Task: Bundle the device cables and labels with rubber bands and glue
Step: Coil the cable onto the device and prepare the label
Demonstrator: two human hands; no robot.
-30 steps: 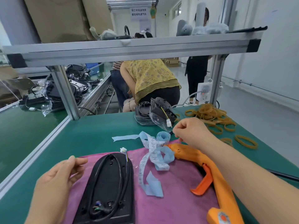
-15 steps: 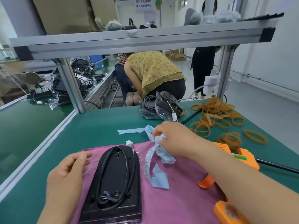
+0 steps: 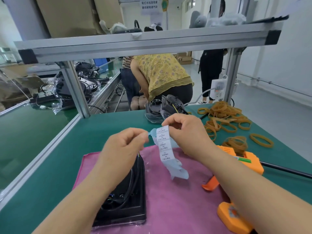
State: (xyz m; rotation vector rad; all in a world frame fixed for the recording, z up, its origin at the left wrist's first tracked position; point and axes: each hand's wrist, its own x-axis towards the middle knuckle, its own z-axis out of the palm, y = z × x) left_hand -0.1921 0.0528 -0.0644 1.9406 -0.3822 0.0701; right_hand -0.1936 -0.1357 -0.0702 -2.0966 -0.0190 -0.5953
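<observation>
Now both hands [image 3: 125, 146] [image 3: 187, 132] pinching label strip [image 3: 164, 146] above blk device [image 3: 131, 196].

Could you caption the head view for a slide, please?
The left hand and right hand pinch a blue-backed white label strip over a pink cloth.

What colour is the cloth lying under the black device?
Pink; the cloth shows best in the head view.

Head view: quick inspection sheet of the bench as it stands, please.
Surface: green bench mat, pink cloth on it.
Job's things: label strip held up; black device on cloth; rubber bands heaped right; glue gun lying right.
Clutter: bagged device at far edge.
Grippers: left hand and right hand both pinch the strip.
Cables: black cable coiled in device; gun cord runs off right.
Surroundings: person bending beyond the bench.
</observation>
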